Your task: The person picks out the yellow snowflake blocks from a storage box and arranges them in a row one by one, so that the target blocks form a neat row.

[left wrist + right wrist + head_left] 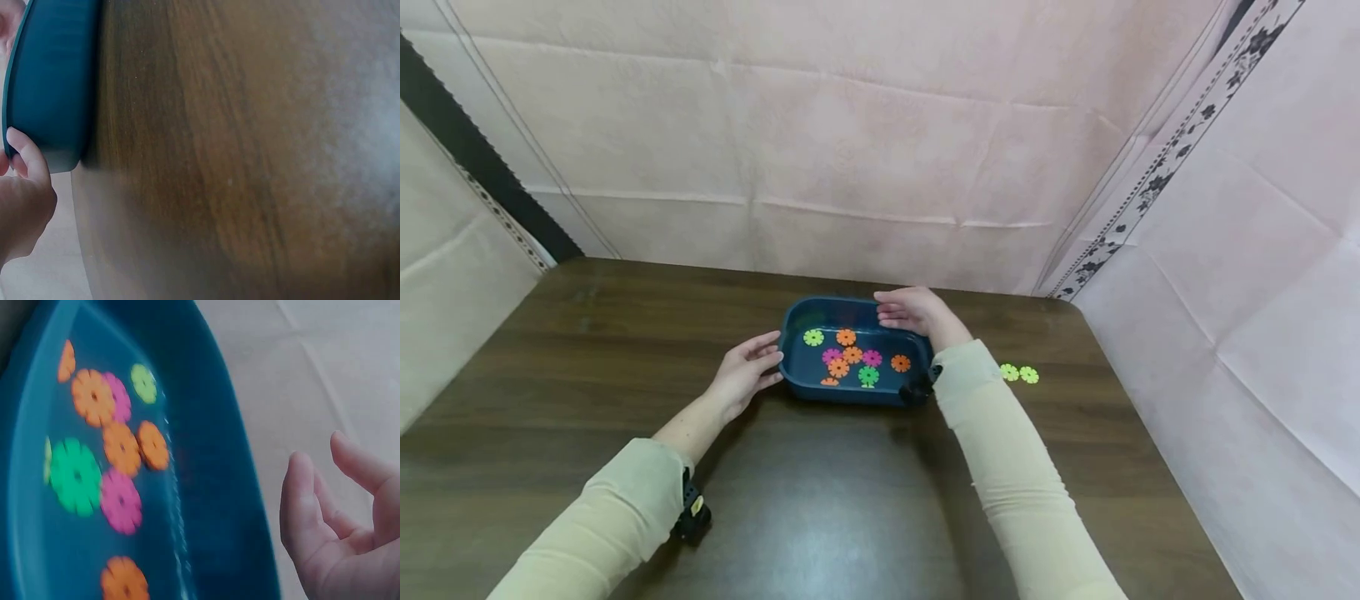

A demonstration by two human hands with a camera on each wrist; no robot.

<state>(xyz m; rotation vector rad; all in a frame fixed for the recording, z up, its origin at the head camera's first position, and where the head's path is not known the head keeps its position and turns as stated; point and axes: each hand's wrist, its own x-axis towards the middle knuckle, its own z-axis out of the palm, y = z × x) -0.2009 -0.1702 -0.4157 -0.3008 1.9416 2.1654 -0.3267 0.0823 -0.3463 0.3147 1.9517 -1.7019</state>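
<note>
Left hand has its fingers extended and a little apart, the tips against the left end of a deep blue-teal, rounded rectangular plastic-looking tray; it does not look wrapped round the rim. Right hand is at the far right rim, its fingers gently curved, with a clear gap between thumb and fingers and nothing held; the right wrist view shows it apart from the tray wall.

The tray sits near the far edge of the brown wood-grain worktop, about midway between the left and right edges. Inside lie flat, notched flower-shaped discs in orange, pink, green and yellow-green, some overlapping. Two more yellow-green discs lie outside, beyond the right forearm, toward the worktop's right edge.

I judge the step in hand to be setting both hands about the tray. If it is to be moved, the next move calls for a firm hold at both ends and a level carry, since loose discs could slide. The outlying pair would need separate picking up.

No brand, label or writing can be read; the black wrist device bears a small pale patch, too small to make out.
</note>
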